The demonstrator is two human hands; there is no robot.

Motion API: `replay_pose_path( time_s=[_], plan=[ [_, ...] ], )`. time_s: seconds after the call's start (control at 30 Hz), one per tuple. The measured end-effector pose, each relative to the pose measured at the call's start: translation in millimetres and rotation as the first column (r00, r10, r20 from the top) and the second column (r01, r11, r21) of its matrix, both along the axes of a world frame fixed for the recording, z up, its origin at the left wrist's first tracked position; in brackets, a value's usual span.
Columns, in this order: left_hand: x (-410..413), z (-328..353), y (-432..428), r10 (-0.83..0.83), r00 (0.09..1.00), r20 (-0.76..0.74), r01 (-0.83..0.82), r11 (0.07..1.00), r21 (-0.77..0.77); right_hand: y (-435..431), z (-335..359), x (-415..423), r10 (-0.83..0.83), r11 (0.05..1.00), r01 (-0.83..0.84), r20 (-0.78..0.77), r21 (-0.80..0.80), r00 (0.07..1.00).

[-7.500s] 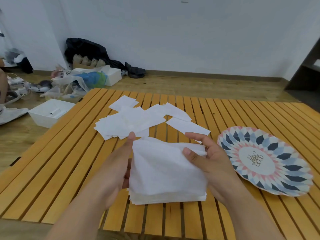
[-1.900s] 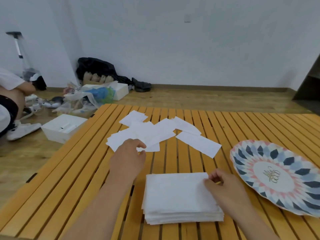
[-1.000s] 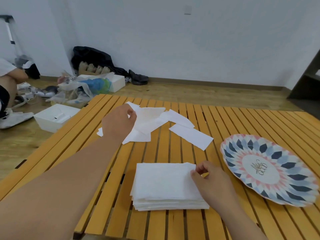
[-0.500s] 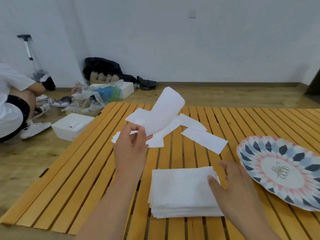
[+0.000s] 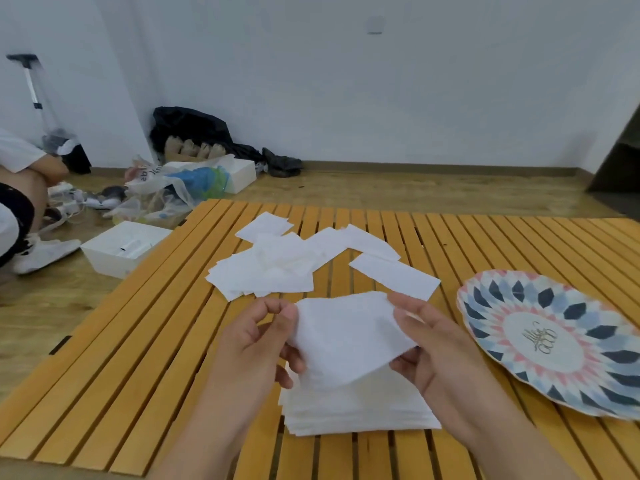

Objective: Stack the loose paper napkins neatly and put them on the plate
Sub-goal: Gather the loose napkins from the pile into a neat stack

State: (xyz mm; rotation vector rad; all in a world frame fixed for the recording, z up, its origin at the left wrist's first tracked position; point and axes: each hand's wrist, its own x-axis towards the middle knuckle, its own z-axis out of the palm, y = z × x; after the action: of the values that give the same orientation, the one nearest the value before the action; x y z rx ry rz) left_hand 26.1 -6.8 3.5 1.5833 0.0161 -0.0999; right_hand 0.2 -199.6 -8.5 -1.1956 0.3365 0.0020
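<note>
A single white napkin [image 5: 346,336] hangs between both hands just above the neat napkin stack [image 5: 360,407] on the slatted table. My left hand [image 5: 256,344] pinches its left edge and my right hand [image 5: 433,344] pinches its right edge. Several loose napkins [image 5: 273,268] lie scattered further back, one longer napkin [image 5: 394,277] apart to the right. The patterned plate [image 5: 550,341] sits at the right with nothing on it.
The orange slatted table [image 5: 138,341] ends at the left and near edges. On the floor to the left are a white box [image 5: 124,247], plastic bags [image 5: 173,185] and a seated person [image 5: 20,202].
My left hand has carried one napkin from the loose pile back over the stack. My right hand has left the stack and taken the napkin's right edge.
</note>
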Motion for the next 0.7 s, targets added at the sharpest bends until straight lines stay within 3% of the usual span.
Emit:
replay_pose_path(
  time_s=[0.17,0.27,0.33,0.47,0.53,0.7],
  plan=[
    [16.6,-6.9,-0.7,0.020,1.000,-0.002,-0.020,0.997,0.075,-12.1,-4.0,1.3,-0.060,0.914,0.070,0.037,-0.401,0.998],
    [23.4,-12.7,1.5,-0.030,0.999,-0.033,0.035,0.987,0.159,-14.3,-7.8,-1.9,-0.037,0.746,0.046,0.027,-0.664,0.999],
    [27.3,-21.2,2.3,-0.006,1.000,0.010,0.003,0.956,0.295,-15.4,-12.0,-4.7,0.002,0.639,-0.025,-0.031,-0.768,1.000],
    [29.2,-39.8,-2.9,-0.031,0.987,0.155,-0.082,0.736,0.672,-16.7,-20.0,-11.3,0.042,0.419,-0.128,-0.122,-0.899,0.992],
    [29.8,-46.6,-6.2,-0.047,0.985,0.163,-0.084,0.699,0.710,-15.4,-19.7,-13.1,0.037,0.332,-0.146,-0.142,-0.932,0.989],
    [35.0,-53.4,-6.6,-0.023,0.989,0.145,-0.086,0.706,0.703,-13.7,-20.3,-13.2,0.035,0.259,-0.128,-0.123,-0.957,0.992]
  ],
)
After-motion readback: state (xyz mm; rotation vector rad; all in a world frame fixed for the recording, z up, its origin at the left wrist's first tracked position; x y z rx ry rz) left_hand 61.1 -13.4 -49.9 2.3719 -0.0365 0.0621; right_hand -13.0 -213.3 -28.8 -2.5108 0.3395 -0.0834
